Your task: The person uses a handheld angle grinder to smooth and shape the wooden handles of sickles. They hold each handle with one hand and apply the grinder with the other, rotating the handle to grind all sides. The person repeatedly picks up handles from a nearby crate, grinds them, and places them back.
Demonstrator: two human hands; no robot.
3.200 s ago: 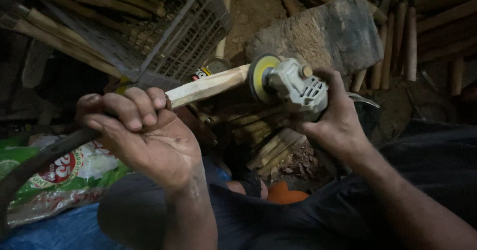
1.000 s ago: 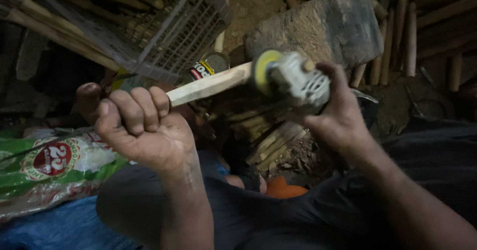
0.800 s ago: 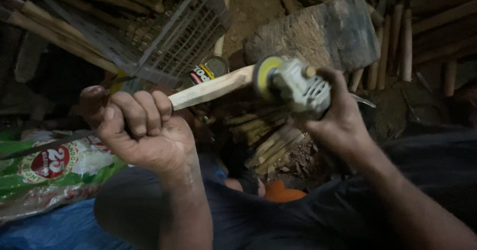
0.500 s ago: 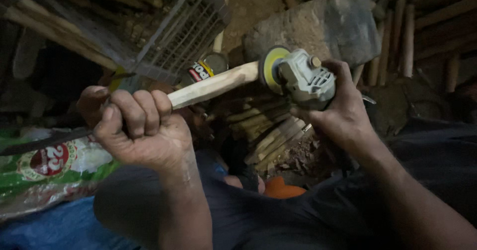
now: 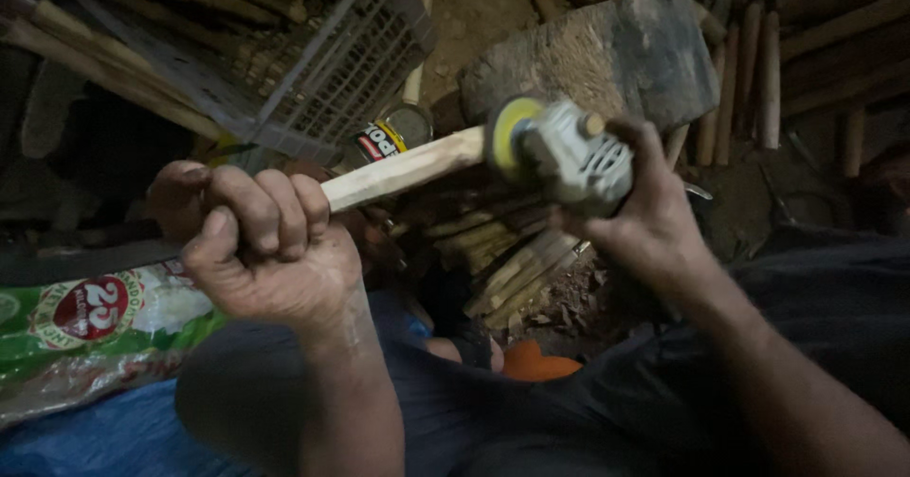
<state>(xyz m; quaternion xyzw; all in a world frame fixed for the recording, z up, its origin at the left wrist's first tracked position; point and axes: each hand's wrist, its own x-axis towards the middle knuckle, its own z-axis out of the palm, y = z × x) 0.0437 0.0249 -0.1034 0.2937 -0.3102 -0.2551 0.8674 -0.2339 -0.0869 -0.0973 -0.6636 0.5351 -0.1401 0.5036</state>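
Above the lap, left hand (image 5: 270, 249) clenched round a stiff, light wooden handle (image 5: 403, 169) — best held mid-shaft — right hand (image 5: 645, 216) grasping the heavier grinder (image 5: 564, 150).

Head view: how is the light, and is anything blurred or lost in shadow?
Head view: dim overall; light falls on the left hand, the pale wooden handle and the stone block; the grinder in the right hand is smeared by motion blur; the upper left behind the wire basket and the right edge sink into shadow; no glare.
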